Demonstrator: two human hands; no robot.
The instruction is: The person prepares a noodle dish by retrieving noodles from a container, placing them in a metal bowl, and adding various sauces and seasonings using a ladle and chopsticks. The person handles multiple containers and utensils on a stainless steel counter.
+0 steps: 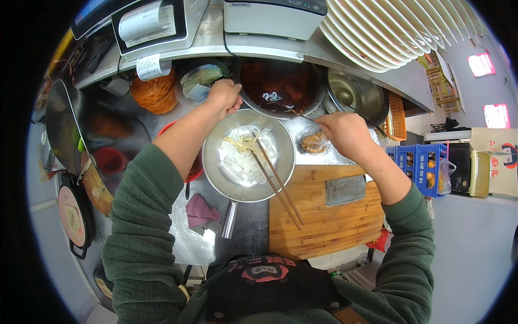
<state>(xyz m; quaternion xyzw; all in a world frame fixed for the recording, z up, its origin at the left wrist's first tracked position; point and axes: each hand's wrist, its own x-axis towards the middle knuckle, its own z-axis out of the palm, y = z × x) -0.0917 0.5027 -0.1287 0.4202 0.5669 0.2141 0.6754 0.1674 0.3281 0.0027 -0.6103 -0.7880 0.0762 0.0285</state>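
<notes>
In the head view a metal pan (249, 194) with a steel handle stands before me, holding wide white noodles (243, 170) and some yellowish strips (243, 143). Wooden chopsticks (283, 188) rest in it, their thick ends over the cutting board. My left hand (224, 96) is curled at the near-left rim of a large pot of dark red sauce (279, 83); what its fingers hold, if anything, is hidden. My right hand (344, 131) grips the thin handle of a metal utensil (303, 117), whose far end reaches into the sauce. A plastic-wrapped brown food (315, 142) lies beside that hand.
A cleaver blade (346, 190) lies on a wooden cutting board (323, 227). A purple cloth (202, 212) lies left of the pan handle, near a red bowl (196, 172). Further off are a pot of liquid (358, 87), a stack of flat orange-brown food (153, 91) and a shelf with plates (388, 32).
</notes>
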